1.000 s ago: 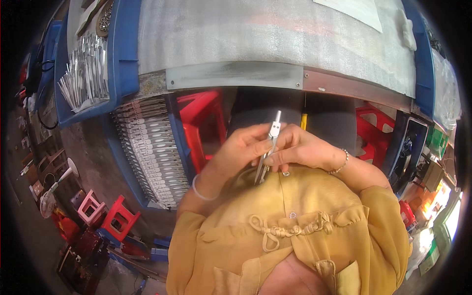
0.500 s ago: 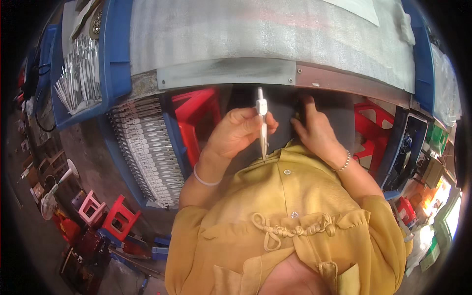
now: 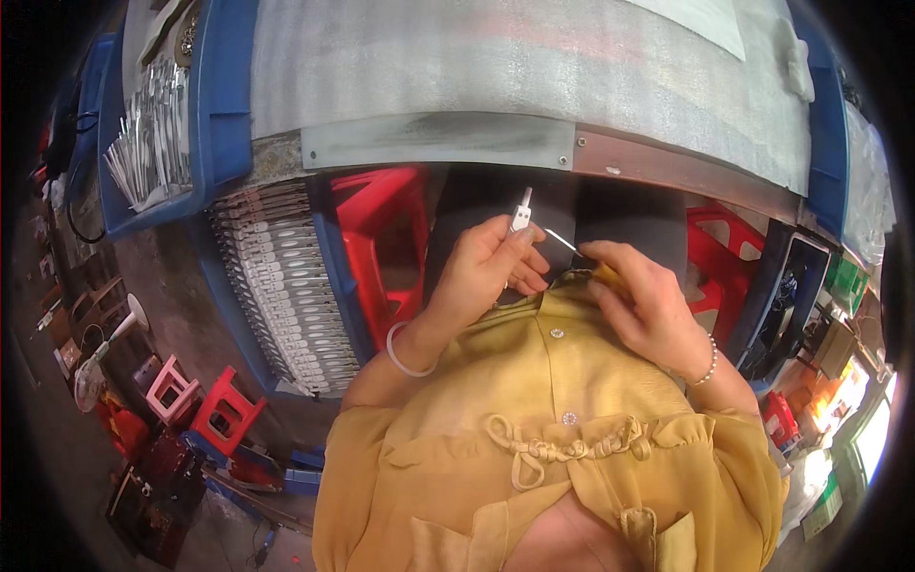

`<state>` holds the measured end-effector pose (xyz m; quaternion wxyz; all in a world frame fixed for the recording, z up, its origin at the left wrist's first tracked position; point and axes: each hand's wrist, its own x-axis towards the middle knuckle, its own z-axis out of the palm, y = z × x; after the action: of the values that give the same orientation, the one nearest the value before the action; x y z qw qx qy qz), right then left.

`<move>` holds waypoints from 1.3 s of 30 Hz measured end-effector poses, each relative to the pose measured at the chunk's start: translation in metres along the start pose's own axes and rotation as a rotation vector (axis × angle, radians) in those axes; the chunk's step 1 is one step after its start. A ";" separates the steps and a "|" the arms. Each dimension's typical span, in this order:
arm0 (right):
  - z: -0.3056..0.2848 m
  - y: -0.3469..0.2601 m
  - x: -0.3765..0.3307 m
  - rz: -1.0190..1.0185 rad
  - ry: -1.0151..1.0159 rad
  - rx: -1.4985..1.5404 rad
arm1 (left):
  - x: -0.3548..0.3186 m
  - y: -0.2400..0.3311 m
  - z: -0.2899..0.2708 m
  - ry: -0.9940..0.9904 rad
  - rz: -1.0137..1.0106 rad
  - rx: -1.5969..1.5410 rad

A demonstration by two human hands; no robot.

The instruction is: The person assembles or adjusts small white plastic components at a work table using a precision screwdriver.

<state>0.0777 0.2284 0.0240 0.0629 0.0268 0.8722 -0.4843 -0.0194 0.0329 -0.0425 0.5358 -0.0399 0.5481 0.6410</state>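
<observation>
Compass [image 3: 521,219] is above my lap, just off the middle of the near edge of the tabletop [image 3: 686,179], head toward that edge, legs mostly hidden by my fingers. My left hand [image 3: 488,262] is clamped on it, thumb against fingers. My right hand [image 3: 650,307] is closed around a yellow-handled tool [image 3: 607,276], whose thin shaft points toward the compass; whether they touch, I cannot tell. Near the tabletop's left corner are 2 blue containers: a bin [image 3: 227,143] of slim metal pieces and, lower, a tray [image 3: 335,276] of compasses in rows.
</observation>
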 end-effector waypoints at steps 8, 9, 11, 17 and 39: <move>0.001 -0.001 0.008 -0.040 0.004 -0.046 | 0.003 -0.001 0.001 0.040 0.015 0.038; 0.001 -0.001 0.009 -0.051 0.003 -0.052 | 0.004 -0.003 0.000 0.051 0.028 0.050; 0.001 0.000 0.011 -0.056 -0.008 -0.056 | 0.004 -0.003 0.001 0.061 0.039 0.061; -0.002 0.003 0.013 0.003 -0.008 0.023 | 0.005 -0.009 0.008 0.182 0.239 0.387; 0.000 -0.002 0.031 -0.167 -0.195 -0.549 | 0.018 -0.024 0.014 0.330 0.499 0.916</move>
<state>0.0470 0.2269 0.0209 0.1111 -0.1099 0.9596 -0.2340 -0.0017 0.0508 -0.0643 0.2367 0.2288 0.8409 0.4296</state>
